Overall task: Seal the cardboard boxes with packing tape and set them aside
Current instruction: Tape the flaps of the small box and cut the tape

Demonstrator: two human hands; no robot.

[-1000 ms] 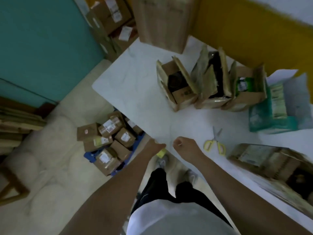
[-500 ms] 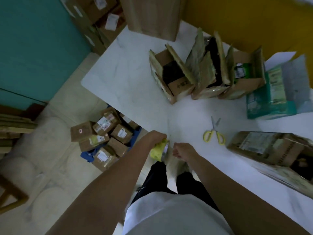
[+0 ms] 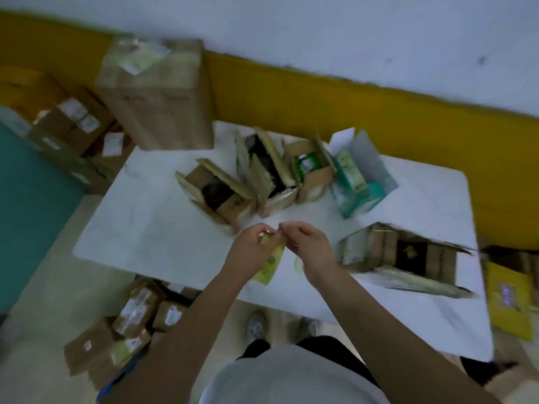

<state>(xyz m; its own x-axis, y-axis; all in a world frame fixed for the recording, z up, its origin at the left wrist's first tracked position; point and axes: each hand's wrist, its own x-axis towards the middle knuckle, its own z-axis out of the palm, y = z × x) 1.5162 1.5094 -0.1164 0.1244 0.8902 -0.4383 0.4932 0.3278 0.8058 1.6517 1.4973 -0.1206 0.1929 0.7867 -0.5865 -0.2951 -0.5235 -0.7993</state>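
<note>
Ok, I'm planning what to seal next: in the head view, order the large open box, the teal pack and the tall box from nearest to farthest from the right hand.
1. Large open box, just right of the right hand.
2. Teal pack, behind and to the right.
3. Tall box, far back left.

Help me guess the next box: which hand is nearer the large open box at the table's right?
Right. The right hand is just left of the large open box; the left hand is farther left, beyond it, gripping a yellow-green item.
</note>
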